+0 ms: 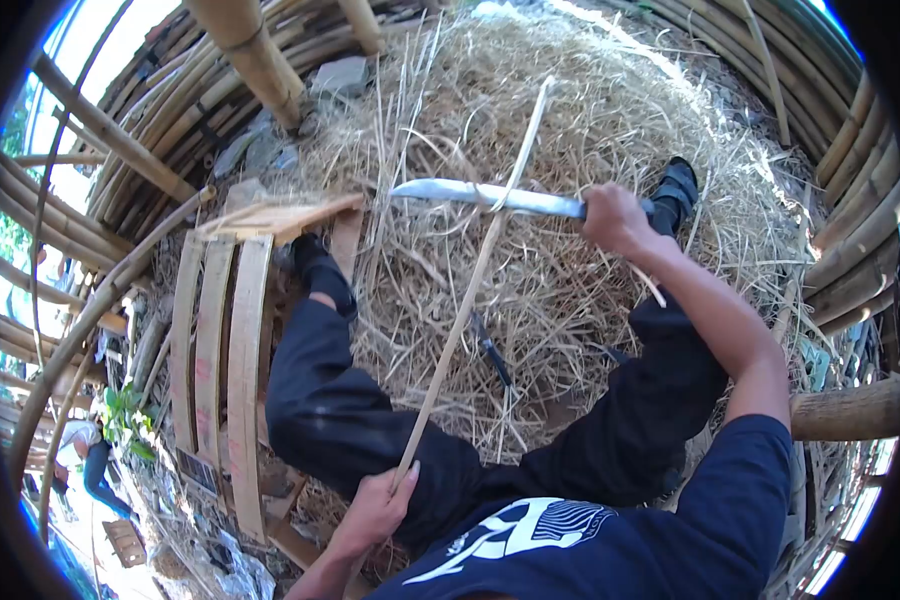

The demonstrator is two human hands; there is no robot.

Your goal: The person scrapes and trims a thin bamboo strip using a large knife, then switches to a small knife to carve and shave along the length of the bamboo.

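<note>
Gripping a long bamboo strip near its lower end with the fingers of the left hand, and clenching those of the right hand around the handle of a machete, blade crossing the strip's upper part. Below, loose straw; beside the left leg, a slatted wooden frame.

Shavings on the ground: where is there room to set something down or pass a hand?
The widest open stretch is shavings beyond the blade, between stick and right-hand bamboo wall. A narrower one separates stick and left leg. Crowded: between stick and right leg, where a dark tool lies, and the left leg's outer side, against slatted wood.
</note>
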